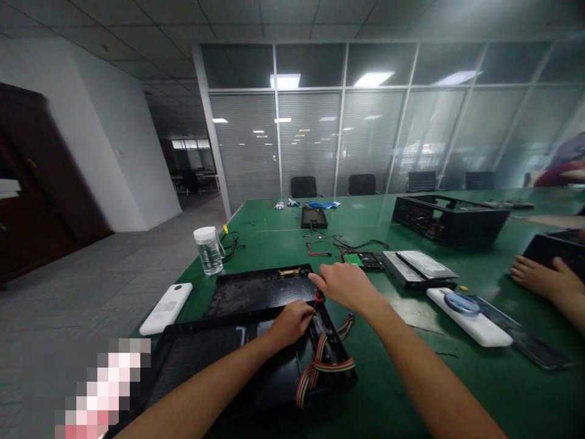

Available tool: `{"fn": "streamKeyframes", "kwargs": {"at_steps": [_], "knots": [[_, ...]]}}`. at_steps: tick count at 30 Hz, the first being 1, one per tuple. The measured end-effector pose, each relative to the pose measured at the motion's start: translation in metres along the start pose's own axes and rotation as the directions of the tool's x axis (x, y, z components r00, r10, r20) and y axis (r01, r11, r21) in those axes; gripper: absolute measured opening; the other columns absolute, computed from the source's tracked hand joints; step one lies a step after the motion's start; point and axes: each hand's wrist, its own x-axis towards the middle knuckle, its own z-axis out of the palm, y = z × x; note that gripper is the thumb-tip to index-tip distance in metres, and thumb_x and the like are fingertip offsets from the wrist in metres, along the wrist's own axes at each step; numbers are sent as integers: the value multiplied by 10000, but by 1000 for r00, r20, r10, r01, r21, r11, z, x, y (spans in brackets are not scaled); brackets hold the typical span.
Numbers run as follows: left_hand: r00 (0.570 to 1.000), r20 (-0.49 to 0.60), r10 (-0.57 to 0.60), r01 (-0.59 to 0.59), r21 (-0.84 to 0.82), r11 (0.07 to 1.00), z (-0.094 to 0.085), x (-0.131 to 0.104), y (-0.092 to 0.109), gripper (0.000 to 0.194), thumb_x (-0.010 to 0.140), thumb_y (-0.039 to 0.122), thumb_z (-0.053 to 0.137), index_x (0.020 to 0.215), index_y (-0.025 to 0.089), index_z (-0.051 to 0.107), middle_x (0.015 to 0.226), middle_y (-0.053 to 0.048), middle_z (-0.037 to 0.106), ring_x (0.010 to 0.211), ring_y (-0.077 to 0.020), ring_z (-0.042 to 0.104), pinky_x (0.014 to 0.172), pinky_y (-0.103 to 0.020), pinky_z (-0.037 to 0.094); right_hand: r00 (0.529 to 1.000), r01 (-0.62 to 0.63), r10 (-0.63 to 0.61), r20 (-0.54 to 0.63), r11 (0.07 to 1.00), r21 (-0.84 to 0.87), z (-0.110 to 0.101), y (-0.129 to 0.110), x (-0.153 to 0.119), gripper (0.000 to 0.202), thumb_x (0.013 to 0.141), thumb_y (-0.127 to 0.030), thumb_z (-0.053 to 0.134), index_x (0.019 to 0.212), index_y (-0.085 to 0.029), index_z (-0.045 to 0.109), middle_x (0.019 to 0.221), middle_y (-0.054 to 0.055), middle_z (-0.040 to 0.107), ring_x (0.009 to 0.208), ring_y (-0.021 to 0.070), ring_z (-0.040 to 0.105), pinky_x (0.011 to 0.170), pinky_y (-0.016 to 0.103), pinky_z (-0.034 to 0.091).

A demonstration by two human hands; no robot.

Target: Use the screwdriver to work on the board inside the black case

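Observation:
My right hand (345,285) is closed around the top of a screwdriver (319,297), which stands nearly upright; its red and black lower part shows beneath the fist. Just below, my left hand (292,322) pinches thumb and fingers together near the tool's lower end. What the pinch holds is hidden. Both hands are over the right edge of a black panel or casing (196,353) lying on the table. A striped ribbon of wires (320,366) runs looped along that edge. Behind it lies a second dark panel (256,292) with a brass-coloured strip.
On the green table (393,372) stand a clear bottle (210,259) and a white phone-like device (167,309) at left. A drive-like box (418,268), a green circuit board (354,260), loose cables and a black computer case (450,216) lie beyond. Another person's hand (543,274) is at right.

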Motion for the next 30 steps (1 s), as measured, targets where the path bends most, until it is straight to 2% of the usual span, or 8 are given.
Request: {"fn": "streamKeyframes", "kwargs": {"at_steps": [4,8,11,13,16,23,26,30], "knots": [[1000,2,1,-2,3,1000,-1,1,1,129,792,126,497,831,152,617,781,-40,589,757,-152,538,715,-248,406,1000,-3,3,3,1000,4,0,3,0,448,899,-463,251,996,-163,569,880,132,662,831,251,624,700,322,400],[1000,-1,13,-13,7,1000,0,1,1,134,796,126,492,835,152,617,785,-40,592,761,-151,540,717,-243,406,1000,-15,14,-15,1000,-14,1,3,0,523,908,-476,180,891,-170,604,880,137,661,836,260,620,701,336,395],[1000,-6,15,-15,-1,1000,1,0,-1,138,798,124,489,852,153,613,802,-39,594,770,-150,541,729,-246,407,998,55,-55,-4,998,32,1,3,-1,453,905,-448,217,987,-173,569,854,114,666,789,245,624,663,316,393],[1000,-13,19,-19,-4,1000,2,0,-2,141,800,126,488,862,154,612,818,-40,597,781,-151,542,739,-250,407,998,58,-58,-8,998,26,2,3,-1,456,907,-433,209,959,-167,575,861,119,664,794,248,623,661,315,390],[999,-16,28,-28,-3,1000,1,-1,-2,139,795,126,493,864,153,610,821,-40,597,784,-152,541,740,-252,407,1000,13,-13,-17,1000,-1,2,5,0,509,896,-488,205,909,-155,590,875,141,659,820,264,616,685,330,386],[1000,-14,17,-17,5,1000,1,0,-2,130,797,132,499,859,149,611,813,-40,596,769,-149,540,727,-248,409,1000,26,-26,12,999,29,2,7,1,526,884,-536,223,919,-164,593,877,136,654,832,247,610,704,321,382],[1000,-7,27,-27,0,1000,0,0,-1,136,798,122,490,855,146,611,815,-41,597,781,-149,541,731,-246,409,996,81,-83,21,994,70,1,7,1,484,882,-523,249,987,-176,570,858,108,659,778,234,618,657,306,391],[1000,2,23,-23,3,1000,-2,0,1,135,811,134,480,844,147,610,801,-37,593,773,-147,539,721,-242,407,998,53,-53,18,999,10,0,6,1,612,880,-560,164,870,-155,623,859,148,654,823,273,615,682,342,399]]}}
